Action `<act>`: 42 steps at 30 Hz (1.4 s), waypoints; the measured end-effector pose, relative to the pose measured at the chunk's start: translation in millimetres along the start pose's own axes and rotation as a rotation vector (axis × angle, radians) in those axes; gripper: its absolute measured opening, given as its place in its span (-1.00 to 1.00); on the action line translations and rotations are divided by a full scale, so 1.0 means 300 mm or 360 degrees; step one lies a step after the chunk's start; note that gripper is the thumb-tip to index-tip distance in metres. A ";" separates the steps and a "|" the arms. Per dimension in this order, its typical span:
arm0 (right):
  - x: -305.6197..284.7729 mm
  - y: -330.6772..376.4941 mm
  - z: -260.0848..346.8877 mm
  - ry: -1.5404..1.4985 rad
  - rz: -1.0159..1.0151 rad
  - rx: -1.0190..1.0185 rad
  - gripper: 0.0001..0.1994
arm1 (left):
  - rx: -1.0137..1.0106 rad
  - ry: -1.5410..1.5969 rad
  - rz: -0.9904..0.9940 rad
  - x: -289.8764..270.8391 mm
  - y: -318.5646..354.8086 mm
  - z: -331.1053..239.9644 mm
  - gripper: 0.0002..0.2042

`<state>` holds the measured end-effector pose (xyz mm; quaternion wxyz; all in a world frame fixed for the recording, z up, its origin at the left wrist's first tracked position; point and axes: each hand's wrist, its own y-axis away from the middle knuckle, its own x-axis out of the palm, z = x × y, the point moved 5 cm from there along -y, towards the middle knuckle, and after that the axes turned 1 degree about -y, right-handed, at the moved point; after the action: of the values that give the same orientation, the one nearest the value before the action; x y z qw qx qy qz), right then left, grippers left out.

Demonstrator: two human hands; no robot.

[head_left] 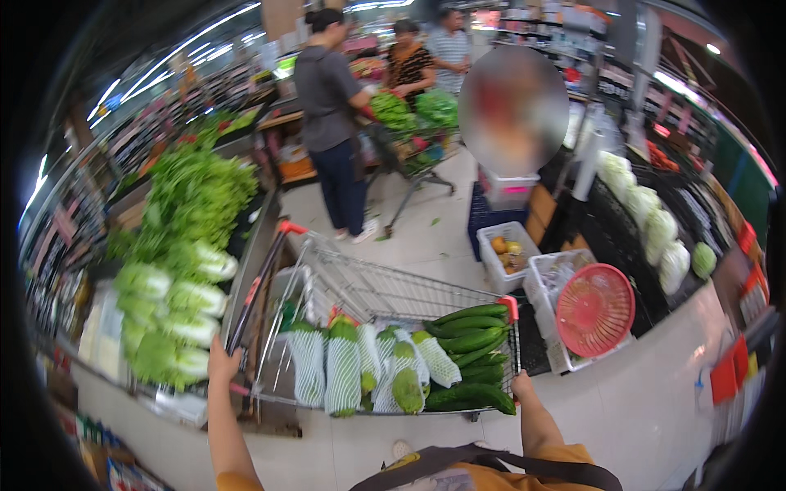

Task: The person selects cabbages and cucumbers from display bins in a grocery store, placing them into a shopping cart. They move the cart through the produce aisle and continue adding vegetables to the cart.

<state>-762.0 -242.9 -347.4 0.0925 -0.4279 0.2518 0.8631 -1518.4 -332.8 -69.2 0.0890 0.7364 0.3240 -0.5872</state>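
Observation:
A wire shopping cart (385, 288) stands crosswise in front of me. Its dark handle bar with red ends is on the left, and my left hand (223, 362) is closed round the near part of that bar. At the cart's right end, my right hand (522, 386) grips the wire rim beside the cucumbers. Inside the cart lie several long green cucumbers (471, 335) on the right. Left of them are several green gourd-like vegetables (342, 372) in white foam net sleeves.
Leafy greens (196, 184) and Chinese cabbages (192, 327) fill the left stand. A red plastic basket (595, 309) rests on white crates at the right, near a cabbage shelf (655, 282). Ahead, a person (327, 123) stands at another loaded cart (409, 155), with two people beyond. A round blur hides one patch.

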 end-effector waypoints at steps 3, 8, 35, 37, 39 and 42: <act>0.016 -0.011 -0.054 0.0168 -0.0040 0.0120 -0.73 | -0.0115 -0.0223 0.0295 0.109 0.000 -0.030 -0.38; 0.050 0.081 -0.045 -0.0094 0.0020 0.0390 -0.65 | -0.0092 -0.0325 0.0165 0.111 0.025 0.063 -0.33; 0.002 0.978 -0.716 0.0010 -0.0325 -0.0129 -0.74 | -0.0270 -0.0434 0.0226 -0.255 0.947 0.299 -0.32; 0.006 1.025 -0.716 -0.0048 -0.0430 -0.0194 -0.73 | -0.0239 -0.0445 0.0214 -0.280 0.973 0.382 -0.39; -0.017 1.076 -0.769 -0.0032 -0.0528 -0.0223 -0.72 | -0.0148 -0.0106 0.0368 -0.232 0.982 0.436 -0.49; -0.026 1.113 -0.820 0.0069 -0.0529 -0.0264 -0.74 | -0.0334 -0.0060 0.0466 -0.245 1.051 0.372 -0.52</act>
<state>-712.1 -654.8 -347.3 0.1928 -0.4882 0.1076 0.8443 -1432.3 -661.3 -113.0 0.2560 0.7511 0.2712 -0.5447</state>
